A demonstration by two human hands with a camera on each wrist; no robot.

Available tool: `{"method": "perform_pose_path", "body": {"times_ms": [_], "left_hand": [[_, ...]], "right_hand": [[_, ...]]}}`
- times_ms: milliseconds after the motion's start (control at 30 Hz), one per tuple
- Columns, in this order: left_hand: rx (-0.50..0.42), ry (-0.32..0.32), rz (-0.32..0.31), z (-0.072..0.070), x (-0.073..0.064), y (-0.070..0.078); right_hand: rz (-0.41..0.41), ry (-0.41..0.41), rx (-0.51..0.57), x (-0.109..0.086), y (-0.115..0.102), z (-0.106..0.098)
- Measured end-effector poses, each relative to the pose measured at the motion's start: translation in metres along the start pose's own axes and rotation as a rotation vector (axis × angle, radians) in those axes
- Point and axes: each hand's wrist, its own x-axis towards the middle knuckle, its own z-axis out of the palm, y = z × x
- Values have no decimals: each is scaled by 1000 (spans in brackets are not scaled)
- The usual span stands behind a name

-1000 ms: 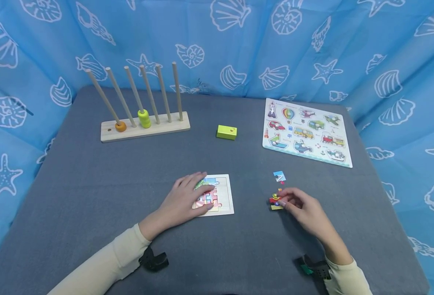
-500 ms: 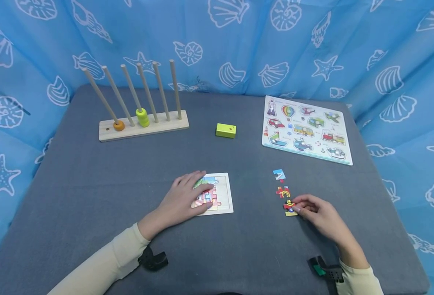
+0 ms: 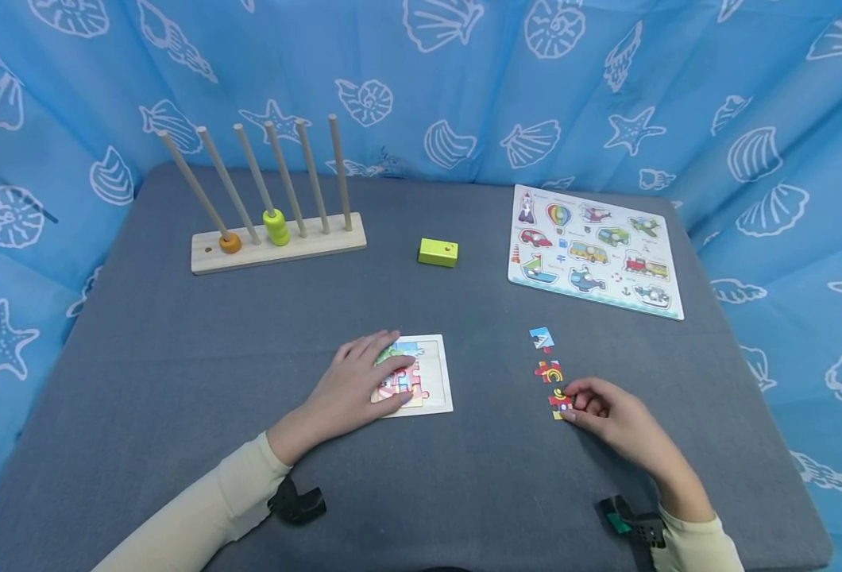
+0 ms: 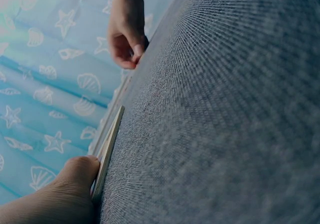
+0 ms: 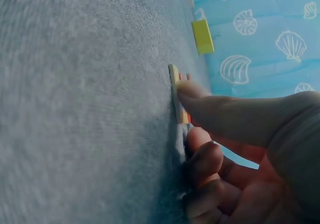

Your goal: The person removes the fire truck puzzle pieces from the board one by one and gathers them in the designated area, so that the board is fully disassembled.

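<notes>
My left hand point(image 3: 353, 389) rests with spread fingers on a small jigsaw puzzle point(image 3: 408, 389), partly hiding its pink, green and blue pieces. The puzzle's pale wooden frame point(image 3: 441, 377) has bare backing along its right side. In the left wrist view the thumb point(image 4: 80, 171) lies against the frame's edge. To the right, my right hand point(image 3: 610, 413) pinches a red and yellow jigsaw piece point(image 3: 560, 403) at the tabletop, thumb on its near edge. Just above it lie another red and yellow piece point(image 3: 549, 372) and a blue and white one point(image 3: 542, 338).
A wooden stand with upright pegs point(image 3: 278, 253) holds an orange bead point(image 3: 230, 242) and lime beads point(image 3: 276, 228) at the back left. A yellow-green block point(image 3: 438, 253) sits at the back middle. A vehicle peg-puzzle board point(image 3: 598, 254) lies at the back right, before the blue shell-print curtain.
My right hand has shifted right and slightly nearer with the jigsaw piece, uncovering the other red and yellow piece. Over the last half second it moved only slightly. My left hand has stayed put.
</notes>
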Motion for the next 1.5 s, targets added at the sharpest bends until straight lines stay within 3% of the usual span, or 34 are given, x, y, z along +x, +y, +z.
{"method": "perform_pose_path", "body": {"times_ms": [200,667,733,833,967,1067,1200,1300,1500], "left_hand": [[-2,1,0,0,0,0],[-5,19,11,2,1,-2],[-4,20,14,2,1,-2],[1,18,12,2,2,-1],[9,11,0,2,1,-2],[16,3,-15,2,0,-2],[8,4,-35,2,0,-1],[-5,10,-48,1,0,0],[10,12,-46,-1,-1,1]], "right_hand": [[-28,4,-48,-1,-2,1],[-23,-33,-34,-1,-1,0],[-32,-17,-34,-1,-1,0],[-76,67,-55,1,-5,0],[-174,221,-103,8,-21,2],[-275,262,-111,20,-37,5],[-428,229,-112,39,-59,17],[-491,177,-125,52,-79,28],[-433,61,-153,72,-117,58]]}}
